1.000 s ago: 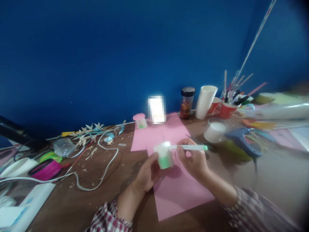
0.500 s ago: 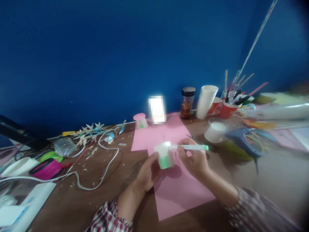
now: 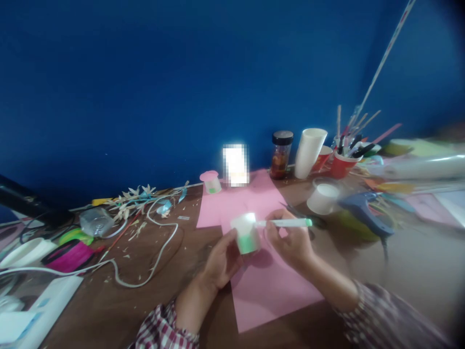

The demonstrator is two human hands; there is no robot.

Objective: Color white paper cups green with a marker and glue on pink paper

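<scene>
Above flat pink paper, a small, rounded, green-banded white cup is grasped in the left hand, while a slender, straight marker is pinched by the right hand's fingers beside it.

A deep blue wall filled the upper frame above a dark brown tabletop. At centre, the small cup was whitish above and light green below, and the pen beside it had a white barrel with a pale green end. The paper sheets were plain pink, as was the disc farther up. At the bottom, the sleeves bore a maroon-and-white check. Right of centre, a jar lid was black, the stacked cups white, the pen-filled cup red, and the glue gun greyish blue. At left, a magenta roll with a black inside lay near a white cable.
</scene>
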